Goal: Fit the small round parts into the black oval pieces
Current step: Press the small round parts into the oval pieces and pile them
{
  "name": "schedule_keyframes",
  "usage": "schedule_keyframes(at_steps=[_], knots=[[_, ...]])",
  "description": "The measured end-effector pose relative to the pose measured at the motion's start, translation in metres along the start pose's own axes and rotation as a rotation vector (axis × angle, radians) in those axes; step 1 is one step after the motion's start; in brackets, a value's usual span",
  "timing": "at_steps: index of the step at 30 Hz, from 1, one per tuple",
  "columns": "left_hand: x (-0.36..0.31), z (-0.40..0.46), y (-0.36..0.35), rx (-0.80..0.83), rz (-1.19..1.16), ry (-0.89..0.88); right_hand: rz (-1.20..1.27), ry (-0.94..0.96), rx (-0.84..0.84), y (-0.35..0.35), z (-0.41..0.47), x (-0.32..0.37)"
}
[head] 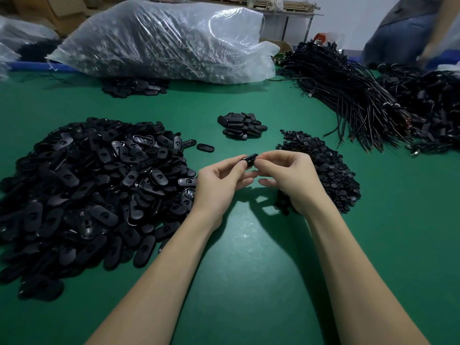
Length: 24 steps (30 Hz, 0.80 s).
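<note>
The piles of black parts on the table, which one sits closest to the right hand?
The round-parts pile, right behind the right hand; the big oval pile lies across, left.

Ovals (94,185): heaped on the table (249,270), left.
Rounds (323,168): heaped right, near the hands.
Small stack (242,125): between the heaps, farther back.
Bag (161,41): behind the ovals.
Cables (348,95): far right, behind the rounds.

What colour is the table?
Green: the table shows plainly in the head view.
</note>
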<state>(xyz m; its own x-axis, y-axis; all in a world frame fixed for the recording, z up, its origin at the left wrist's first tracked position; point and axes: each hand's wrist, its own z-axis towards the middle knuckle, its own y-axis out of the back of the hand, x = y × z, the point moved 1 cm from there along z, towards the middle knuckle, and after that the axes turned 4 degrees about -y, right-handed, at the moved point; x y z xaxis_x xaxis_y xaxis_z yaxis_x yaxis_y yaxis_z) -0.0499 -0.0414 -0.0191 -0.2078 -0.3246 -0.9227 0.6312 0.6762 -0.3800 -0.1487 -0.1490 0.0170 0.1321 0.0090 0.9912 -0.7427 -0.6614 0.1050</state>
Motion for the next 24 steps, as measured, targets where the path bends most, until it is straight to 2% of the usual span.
schedule_keyframes(at_steps=[4, 9, 24], knots=[[-0.0026, 0.0005, 0.002, 0.035, -0.021, 0.013, 0.157, -0.076, 0.057, 0.0052, -0.0003, 0.0008], [-0.0044, 0.0016, 0.0041, 0.038, -0.07, 0.04, 0.23, -0.127, 0.081, 0.0036, -0.0001, 0.0025], [-0.0046, 0.0006, 0.0035, 0.074, -0.037, 0.015, 0.018, -0.03, 0.006, 0.0001, -0.0013, 0.0054]])
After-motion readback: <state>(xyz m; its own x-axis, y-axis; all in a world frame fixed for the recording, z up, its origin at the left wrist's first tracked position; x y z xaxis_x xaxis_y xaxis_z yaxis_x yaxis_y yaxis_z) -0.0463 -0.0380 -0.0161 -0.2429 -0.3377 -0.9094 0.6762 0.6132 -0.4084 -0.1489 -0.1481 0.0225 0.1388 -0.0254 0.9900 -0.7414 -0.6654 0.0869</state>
